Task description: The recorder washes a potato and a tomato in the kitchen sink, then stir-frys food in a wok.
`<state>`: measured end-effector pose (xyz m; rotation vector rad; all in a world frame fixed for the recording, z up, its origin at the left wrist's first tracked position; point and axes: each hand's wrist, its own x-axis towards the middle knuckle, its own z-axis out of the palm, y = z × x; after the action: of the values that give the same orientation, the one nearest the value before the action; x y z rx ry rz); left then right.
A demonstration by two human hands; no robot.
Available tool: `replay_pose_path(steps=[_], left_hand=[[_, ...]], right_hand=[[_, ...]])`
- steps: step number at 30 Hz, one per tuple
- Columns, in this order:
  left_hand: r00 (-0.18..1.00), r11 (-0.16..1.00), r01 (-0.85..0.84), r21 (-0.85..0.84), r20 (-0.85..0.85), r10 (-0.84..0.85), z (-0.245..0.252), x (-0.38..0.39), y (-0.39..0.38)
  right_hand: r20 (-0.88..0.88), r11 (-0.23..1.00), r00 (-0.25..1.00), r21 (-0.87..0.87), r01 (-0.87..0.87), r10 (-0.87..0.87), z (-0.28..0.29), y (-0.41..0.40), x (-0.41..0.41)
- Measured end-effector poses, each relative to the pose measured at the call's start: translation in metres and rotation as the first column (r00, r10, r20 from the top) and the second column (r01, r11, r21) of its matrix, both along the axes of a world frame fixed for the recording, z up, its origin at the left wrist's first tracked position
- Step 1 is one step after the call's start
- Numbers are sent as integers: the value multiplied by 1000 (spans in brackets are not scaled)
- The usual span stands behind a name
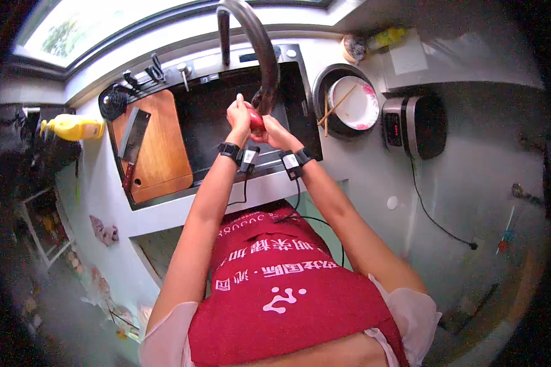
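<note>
A shiny, rounded red fruit or vegetable [256, 120] is held between my two hands, just below the mouth of the tall curved faucet [270, 69]. My left hand [239, 117] grips it from the left, one finger pointing upward. On the right, my right hand [277, 132] closes around its lower side. Both hands are over the dark sink basin [206, 119]. The fingers hide much of the red piece, so its exact kind is unclear. Whether water runs from the spout cannot be made out.
Left of the basin, a cleaver [135, 135] lies on a wooden cutting board [165, 151]. A yellow pump bottle [75, 127] lies farther left. To the right, a white bowl [353, 103] with chopsticks [337, 108] sits in a dark pot [323, 87], beside a black appliance [415, 126].
</note>
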<state>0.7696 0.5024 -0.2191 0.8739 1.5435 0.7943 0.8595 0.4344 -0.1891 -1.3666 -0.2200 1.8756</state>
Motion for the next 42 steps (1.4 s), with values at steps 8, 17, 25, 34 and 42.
replay_pose_path(steps=[8,17,25,34,42], left_hand=[[810,808,501,310,161,-564,11,-21,-18],[868,983,121,136,465,-171,14,-11,-12],[772,994,75,79,627,-108,-2,-11,-15],[723,956,208,207,627,-292,23,-9,-8],[705,995,73,74,701,-104,19,3,12]], right_hand=[[284,993,952,-11,119,-111,-18,11,42],[281,994,955,77,82,-100,-29,4,21],[351,970,909,172,173,-224,4,8,3],[-274,989,957,-140,54,-92,-45,-3,33],[-177,993,984,-117,8,-29,-39,-2,36]])
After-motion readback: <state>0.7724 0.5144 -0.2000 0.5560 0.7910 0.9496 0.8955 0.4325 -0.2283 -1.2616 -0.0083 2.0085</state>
